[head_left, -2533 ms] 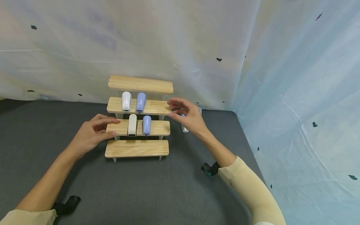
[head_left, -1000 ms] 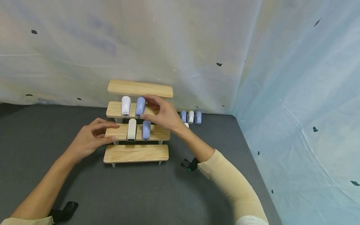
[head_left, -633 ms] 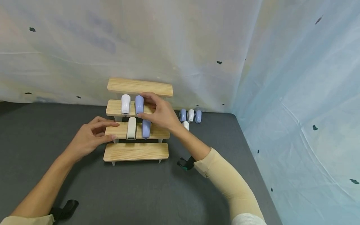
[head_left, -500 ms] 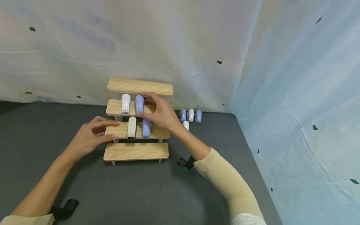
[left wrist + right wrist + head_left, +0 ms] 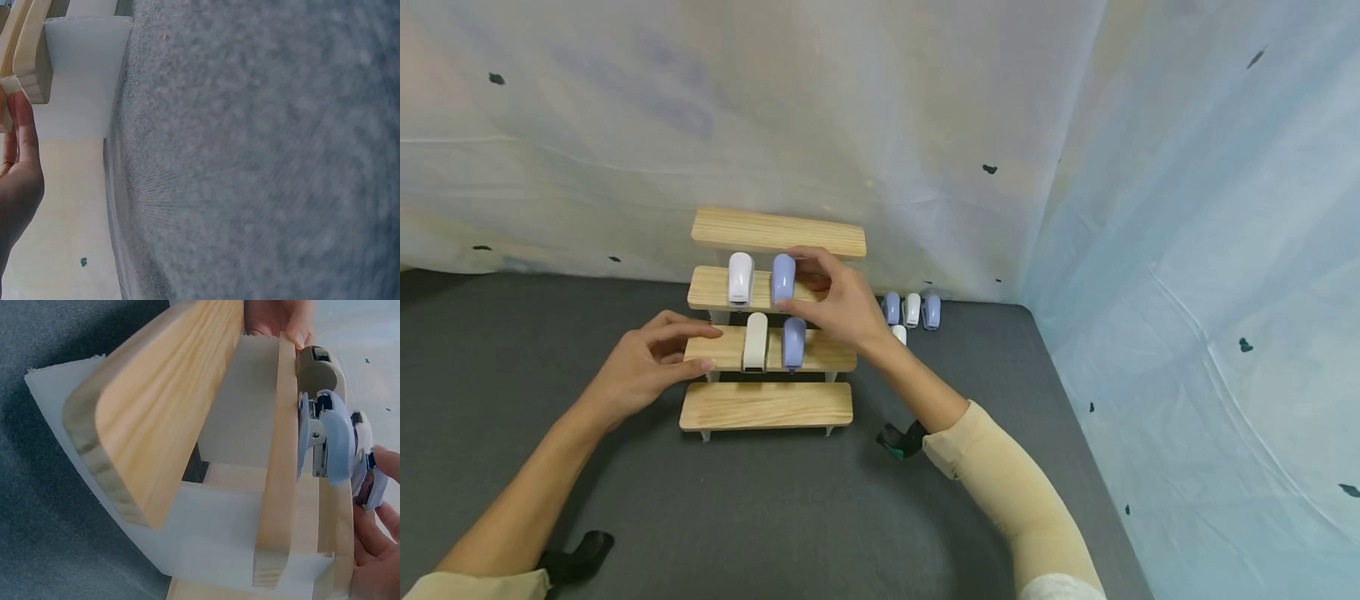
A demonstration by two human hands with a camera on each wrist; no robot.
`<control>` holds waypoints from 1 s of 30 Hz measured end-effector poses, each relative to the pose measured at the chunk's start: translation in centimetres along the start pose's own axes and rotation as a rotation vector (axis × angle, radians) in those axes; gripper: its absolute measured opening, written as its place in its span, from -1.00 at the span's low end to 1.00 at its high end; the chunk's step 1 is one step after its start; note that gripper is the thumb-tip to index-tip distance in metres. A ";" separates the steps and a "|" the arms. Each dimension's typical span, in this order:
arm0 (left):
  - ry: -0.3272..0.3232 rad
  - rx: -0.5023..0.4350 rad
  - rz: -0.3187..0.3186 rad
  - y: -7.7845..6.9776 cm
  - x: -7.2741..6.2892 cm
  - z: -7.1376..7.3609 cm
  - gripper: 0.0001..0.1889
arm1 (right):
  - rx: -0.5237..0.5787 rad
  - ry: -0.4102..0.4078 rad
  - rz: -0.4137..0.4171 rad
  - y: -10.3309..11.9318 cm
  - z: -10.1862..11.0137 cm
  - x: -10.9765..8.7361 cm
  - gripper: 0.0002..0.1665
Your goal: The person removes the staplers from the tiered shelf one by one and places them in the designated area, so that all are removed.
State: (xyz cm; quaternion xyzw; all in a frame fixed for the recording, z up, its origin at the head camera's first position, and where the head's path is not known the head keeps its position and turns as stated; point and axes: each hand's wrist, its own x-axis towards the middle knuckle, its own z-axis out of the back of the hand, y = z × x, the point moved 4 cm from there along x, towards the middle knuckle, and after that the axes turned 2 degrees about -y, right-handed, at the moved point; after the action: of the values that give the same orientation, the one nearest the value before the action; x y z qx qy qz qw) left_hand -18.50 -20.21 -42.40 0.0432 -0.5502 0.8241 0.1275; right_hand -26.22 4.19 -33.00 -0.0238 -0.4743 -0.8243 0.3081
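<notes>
A four-step wooden display stand (image 5: 767,407) stands on a dark table. My left hand (image 5: 643,362) holds the left end of its second-lowest step between thumb and fingers. On the step above, my right hand (image 5: 838,304) pinches a periwinkle mini stapler (image 5: 783,277) front and back; the right wrist view shows finger and thumb on this stapler (image 5: 373,481). Left of it sits a white stapler (image 5: 741,277). The second-lowest step bears a cream stapler (image 5: 756,342) and another periwinkle stapler (image 5: 793,342).
Right of the stand, behind my right wrist, periwinkle and white staplers (image 5: 912,309) stand on the table, one white stapler (image 5: 899,334) partly hidden. A pale curtain (image 5: 925,125) hangs behind and along the right. The top step (image 5: 778,232) is nearest the curtain.
My right hand has gone from the step's right end leftward to the upper periwinkle stapler, pinched it and shifted it slightly left, then back right. My left hand keeps its place.
</notes>
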 end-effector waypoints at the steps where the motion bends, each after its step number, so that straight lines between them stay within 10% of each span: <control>1: -0.004 -0.006 0.006 0.0 0.0 0.0 -0.59 | 0.005 -0.003 0.001 0.0 0.1 -0.1 -0.25; 30: 0.007 0.040 -0.015 0.1 0.0 -0.2 -0.59 | 0.146 -0.041 -0.030 -1.2 3.3 -2.5 -0.26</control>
State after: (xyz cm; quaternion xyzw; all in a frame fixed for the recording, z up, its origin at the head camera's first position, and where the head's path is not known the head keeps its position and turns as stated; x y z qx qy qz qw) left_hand -18.53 -20.01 -42.54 0.0470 -0.5328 0.8342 0.1345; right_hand -25.67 8.50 -32.92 -0.0112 -0.5396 -0.7915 0.2868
